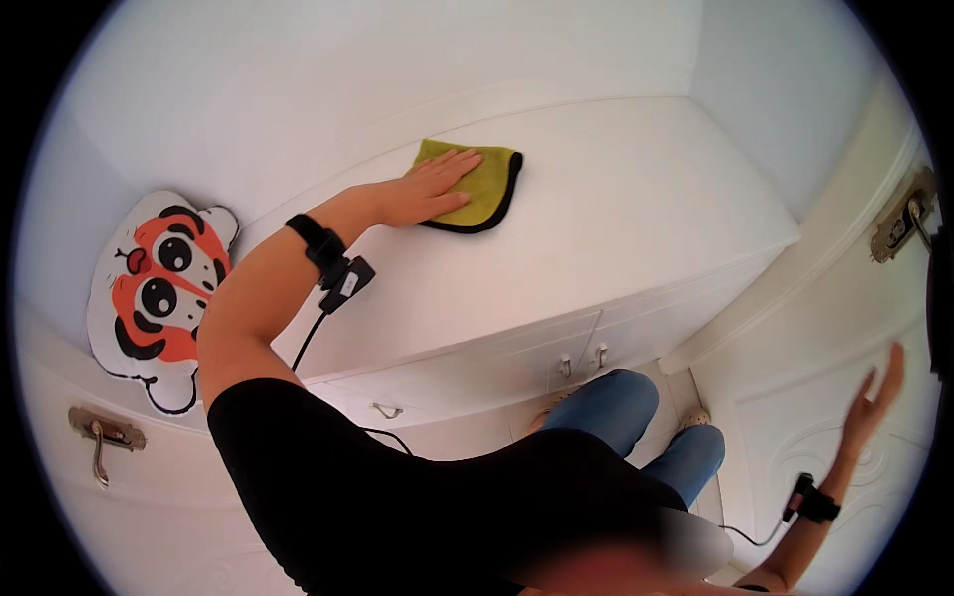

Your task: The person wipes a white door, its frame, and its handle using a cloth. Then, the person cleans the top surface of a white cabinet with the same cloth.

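Note:
My left hand (432,192) lies flat, palm down, on an olive-green cloth (492,179) with a black edging. Its fingers are stretched out over the cloth without gripping it. Under the cloth is the white top of a low cabinet (596,216), near the wall behind it. At the lower right, my right hand (873,398) is raised in front of a white panelled door (775,439), thumb and fingers apart, with nothing in it. Whether it touches the door, I cannot tell.
A cushion (165,287) with a cartoon animal face leans beside my left arm. Metal pulls (601,356) stick out from the cabinet front. Lever handles stand on the doors at right (903,216) and left (106,439). Cabled devices (349,284) are strapped to both wrists.

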`<state>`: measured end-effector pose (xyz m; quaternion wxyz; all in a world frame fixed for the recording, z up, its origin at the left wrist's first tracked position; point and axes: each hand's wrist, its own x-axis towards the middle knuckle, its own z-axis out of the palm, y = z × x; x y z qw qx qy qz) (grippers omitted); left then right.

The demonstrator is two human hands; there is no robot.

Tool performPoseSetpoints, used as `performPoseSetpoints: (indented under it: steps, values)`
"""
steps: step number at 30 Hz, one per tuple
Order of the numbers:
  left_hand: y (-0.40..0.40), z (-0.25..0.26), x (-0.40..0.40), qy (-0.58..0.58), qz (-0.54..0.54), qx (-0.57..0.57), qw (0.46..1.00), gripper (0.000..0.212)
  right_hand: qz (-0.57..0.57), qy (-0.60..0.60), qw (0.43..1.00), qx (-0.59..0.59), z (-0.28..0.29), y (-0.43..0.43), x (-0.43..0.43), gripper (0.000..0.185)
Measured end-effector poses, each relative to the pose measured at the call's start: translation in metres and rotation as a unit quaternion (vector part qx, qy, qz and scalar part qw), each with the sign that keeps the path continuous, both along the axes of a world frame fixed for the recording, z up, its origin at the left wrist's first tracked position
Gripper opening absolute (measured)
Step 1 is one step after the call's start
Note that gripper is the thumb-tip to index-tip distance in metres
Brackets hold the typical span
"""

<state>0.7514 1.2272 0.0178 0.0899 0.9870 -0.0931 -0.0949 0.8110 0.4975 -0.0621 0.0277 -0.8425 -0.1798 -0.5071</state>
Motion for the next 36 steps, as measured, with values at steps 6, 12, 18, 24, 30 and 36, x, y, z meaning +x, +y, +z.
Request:
performPoseSetpoints:
  steps: [6, 12, 18, 24, 30, 36]
  values:
    - [0.083, 0.009, -0.084, 0.006, 0.084, 0.011, 0.996, 0.066, 0.289, 0.134, 0.946, 0.063, 0.024, 0.242, -0.011, 0.041]
    - [0.135, -0.004, -0.122, -0.008, 0.152, 0.012, 0.988, 0.069, 0.361, 0.152, 0.919, 0.040, 0.002, 0.324, -0.014, 0.035]
    - [0.090, -0.011, -0.092, -0.057, 0.140, 0.039, 0.988, 0.070, 0.313, 0.102, 0.938, 0.112, -0.022, 0.353, -0.021, 0.030]
    - [0.030, -0.025, 0.012, -0.100, 0.034, 0.032, 0.994, 0.080, 0.318, 0.092, 0.935, 0.127, -0.026, 0.356, -0.014, 0.027]
    - [-0.060, -0.023, 0.148, -0.094, -0.055, 0.033, 0.994, 0.087, 0.312, 0.108, 0.935, 0.133, -0.022, 0.351, -0.008, 0.030]
    - [-0.155, -0.027, 0.281, -0.097, -0.194, 0.124, 0.968, 0.078, 0.316, 0.138, 0.933, 0.102, -0.025, 0.341, -0.002, 0.038]
